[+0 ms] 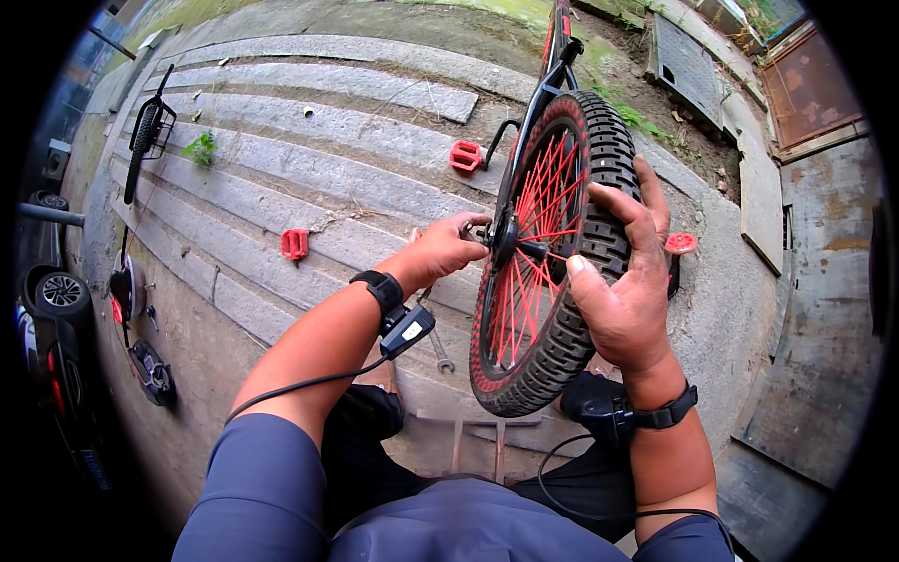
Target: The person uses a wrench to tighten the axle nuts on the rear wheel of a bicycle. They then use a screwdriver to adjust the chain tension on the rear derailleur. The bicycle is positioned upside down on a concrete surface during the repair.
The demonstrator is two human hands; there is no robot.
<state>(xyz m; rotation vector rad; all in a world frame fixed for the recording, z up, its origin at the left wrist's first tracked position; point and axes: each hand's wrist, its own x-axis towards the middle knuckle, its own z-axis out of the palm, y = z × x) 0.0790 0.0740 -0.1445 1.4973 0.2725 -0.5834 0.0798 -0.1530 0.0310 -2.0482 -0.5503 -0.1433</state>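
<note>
Two bare hands are set on either side of a bike's rear wheel (537, 251), which is seen right of centre, in front of the person's knees. The wheel is stood on edge, its long outline slanted from upper right to lower left, with red spokes inside a black, knobbly tyre (607, 140); its axle is turned crosswise, one end pointed toward the left hand (444, 251). By that hand the hub (506, 245) is approached from the left: the thumb and fingers are bent around the axle end, but whether it is pinched tight, or a small part is held there, cannot be told. By the right hand (629, 300) the tyre is grasped from the right, the thumb laid on the tread and the fingers spread across it. The left hand is thus the nearer to the hub, while the right is kept out at the rim. Above, the dark frame (532, 117) is stretched away from the body. A red pedal (294, 244) is seen on the stone slabs (375, 169) to the left, and a spanner (438, 345) below the left hand.
</note>
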